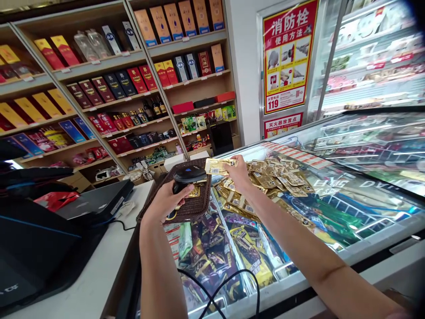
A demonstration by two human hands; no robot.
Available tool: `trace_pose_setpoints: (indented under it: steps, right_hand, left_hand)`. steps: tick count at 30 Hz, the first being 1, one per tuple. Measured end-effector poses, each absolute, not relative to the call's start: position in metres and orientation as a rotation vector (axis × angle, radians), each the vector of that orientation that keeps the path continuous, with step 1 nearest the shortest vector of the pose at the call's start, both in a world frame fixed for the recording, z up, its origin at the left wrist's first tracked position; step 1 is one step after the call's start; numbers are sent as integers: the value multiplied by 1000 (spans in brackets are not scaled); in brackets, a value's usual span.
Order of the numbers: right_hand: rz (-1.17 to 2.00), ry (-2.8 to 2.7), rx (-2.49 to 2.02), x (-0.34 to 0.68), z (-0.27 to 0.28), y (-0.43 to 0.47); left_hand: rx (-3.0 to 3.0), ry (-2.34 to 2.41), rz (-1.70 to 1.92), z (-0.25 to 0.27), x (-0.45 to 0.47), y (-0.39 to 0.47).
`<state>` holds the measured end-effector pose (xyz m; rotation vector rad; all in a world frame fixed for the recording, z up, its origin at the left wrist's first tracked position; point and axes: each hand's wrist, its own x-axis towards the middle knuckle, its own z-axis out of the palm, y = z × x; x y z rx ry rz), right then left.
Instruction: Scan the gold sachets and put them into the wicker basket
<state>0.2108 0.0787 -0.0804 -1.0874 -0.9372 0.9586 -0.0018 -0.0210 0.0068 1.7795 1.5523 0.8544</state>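
A black handheld barcode scanner (189, 174) is gripped in my left hand (168, 199), its head turned to the right. In my right hand (238, 170) is a small gold packet (217, 166), its printed barcode side showing, just right of the scanner's head. Below the scanner, a brown woven basket (195, 208) holds gold packets, partly hidden by my left hand. Beneath and beyond my right hand, a pile of similar gold packets (272, 175) is spread over the glass top of a chest freezer (332, 199).
Wrapped ice creams (212, 248) lie inside the freezer under the glass. A black cable (255, 283) loops across the front. At left, a white counter (119, 248) bears a black checkout terminal (36, 248). Shelves (149, 48) of boxed goods line the back wall, beside a red poster (288, 57).
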Motion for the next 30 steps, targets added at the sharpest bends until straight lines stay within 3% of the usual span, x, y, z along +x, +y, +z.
trace_pose_setpoints:
  steps: [4, 10, 15, 19, 24, 30]
  right_hand:
    - [860, -1015, -1275, 220, -82, 84]
    - [308, -1486, -1953, 280, -85, 91]
    - [77, -1496, -2124, 290, -89, 86]
    - [-45, -1748, -1944, 225, -84, 65]
    - [191, -2436, -1177, 113, -98, 20]
    - [-60, -2681, -1070, 93, -118, -1]
  left_hand:
    - [1785, 1532, 859, 8, -3, -23]
    - [1764, 1553, 872, 6, -14, -20]
    - [1748, 1634, 931, 4, -34, -20]
    - [1682, 1663, 1036, 8, -42, -28]
    - [1658, 1713, 1085, 12, -41, -36]
    - [1705, 1677, 1080, 12, -41, -37]
